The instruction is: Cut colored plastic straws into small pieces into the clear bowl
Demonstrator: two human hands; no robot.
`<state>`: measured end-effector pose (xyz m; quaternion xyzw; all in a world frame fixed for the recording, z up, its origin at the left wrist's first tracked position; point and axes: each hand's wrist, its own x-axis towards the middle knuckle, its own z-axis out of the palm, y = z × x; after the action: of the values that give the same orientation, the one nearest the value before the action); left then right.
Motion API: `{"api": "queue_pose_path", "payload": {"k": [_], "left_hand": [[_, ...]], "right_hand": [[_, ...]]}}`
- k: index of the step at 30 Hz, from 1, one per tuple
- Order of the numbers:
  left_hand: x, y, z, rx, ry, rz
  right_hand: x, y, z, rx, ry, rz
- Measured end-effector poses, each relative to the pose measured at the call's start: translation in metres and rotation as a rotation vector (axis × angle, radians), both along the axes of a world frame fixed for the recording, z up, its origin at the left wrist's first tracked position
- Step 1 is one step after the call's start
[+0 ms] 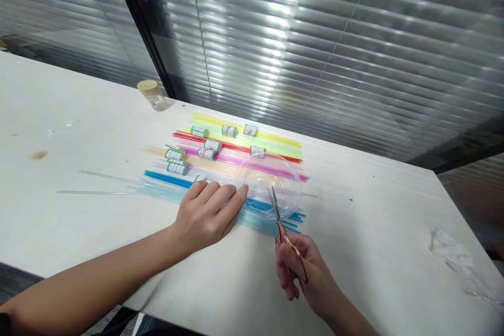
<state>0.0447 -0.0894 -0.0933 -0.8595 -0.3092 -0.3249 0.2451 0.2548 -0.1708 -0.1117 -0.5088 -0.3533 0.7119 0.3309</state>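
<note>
- A lidded jar (153, 95) stood on the bench (366, 273).
- The left hand (207, 215) curled above the coloured sticks (165, 177), fingertips at the clear bowl (293, 172); its grip couldn't be told.
- The bowl sat over the sticks.
- The right hand (305, 268), apart from the left, clasped scissors (278, 215), blades parted over the bowl.
</note>
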Motion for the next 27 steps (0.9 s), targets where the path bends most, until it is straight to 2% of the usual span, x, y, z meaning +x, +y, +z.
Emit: {"api": "queue_pose_path", "payload": {"k": [11, 19, 27], "left_hand": [[0.0047, -0.0056, 0.001, -0.016, 0.0, -0.052], [0.0063, -0.007, 0.0006, -0.028, -0.004, -0.085], [0.0062, -0.0079, 0.0011, -0.025, -0.009, -0.071]], "right_hand": [[-0.0014, 0.0009, -0.001, -0.029, -0.015, 0.009], [-0.0039, 0.0013, 0.0054, -0.044, -0.041, 0.007], [-0.0037, 0.0002, 0.0041, -0.067, -0.072, 0.004]]}}
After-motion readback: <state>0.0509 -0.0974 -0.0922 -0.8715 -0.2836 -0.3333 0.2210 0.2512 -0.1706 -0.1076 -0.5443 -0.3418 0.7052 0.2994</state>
